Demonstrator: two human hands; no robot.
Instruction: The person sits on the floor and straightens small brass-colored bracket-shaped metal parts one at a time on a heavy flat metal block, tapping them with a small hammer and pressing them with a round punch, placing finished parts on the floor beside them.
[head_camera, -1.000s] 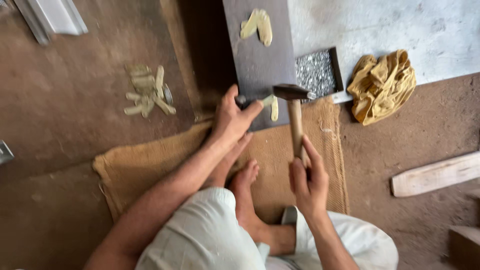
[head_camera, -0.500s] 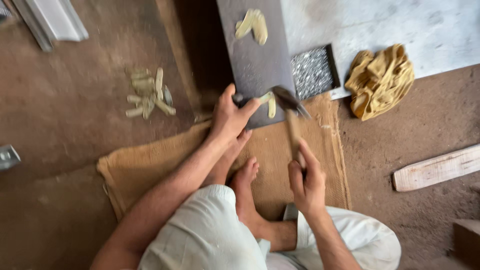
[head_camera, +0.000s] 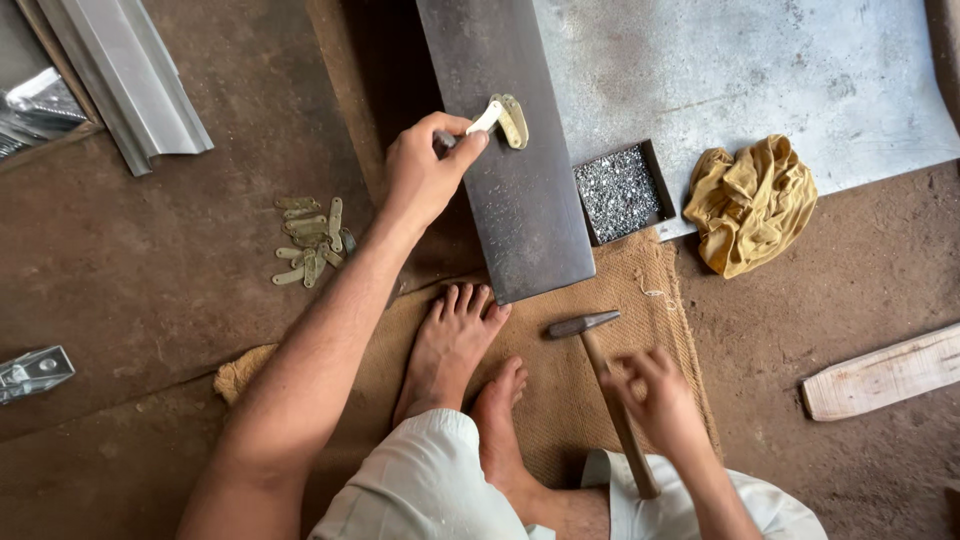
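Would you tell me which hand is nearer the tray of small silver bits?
Left. The left hand is beside the tray, on the dark slab; the right hand grips the hammer farther below.

Dark metal slab (head_camera: 520, 215): upper end taken up by the left hand (head_camera: 425, 170) and small brass plates (head_camera: 510, 120); lower half bare. Right edge is flanked by a tray of metal bits (head_camera: 620, 192). Burlap mat (head_camera: 560, 390) is blocked by feet (head_camera: 455, 345) and hammer (head_camera: 600, 385). Loose brass strips (head_camera: 310, 240) are scattered left of the forearm.
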